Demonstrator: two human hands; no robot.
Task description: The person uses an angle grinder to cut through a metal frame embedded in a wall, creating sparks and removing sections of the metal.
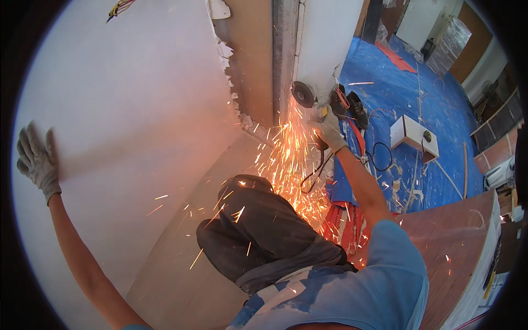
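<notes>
My right hand [330,129], in a grey work glove, grips an angle grinder [306,94] whose dark disc meets a grey metal post [285,60] set in the wall. Orange sparks [286,159] spray down from the disc toward my bent knee [247,190] in dark trousers. My left hand [37,159], also gloved, lies flat with fingers spread against the white wall panel [137,110] far to the left, holding nothing.
A blue tarp [396,93] covers the floor to the right, with a white box [413,136], black cables [379,157] and a red strip. A reddish wooden board [451,231] lies at lower right. Broken plaster edges line the wall opening [225,55].
</notes>
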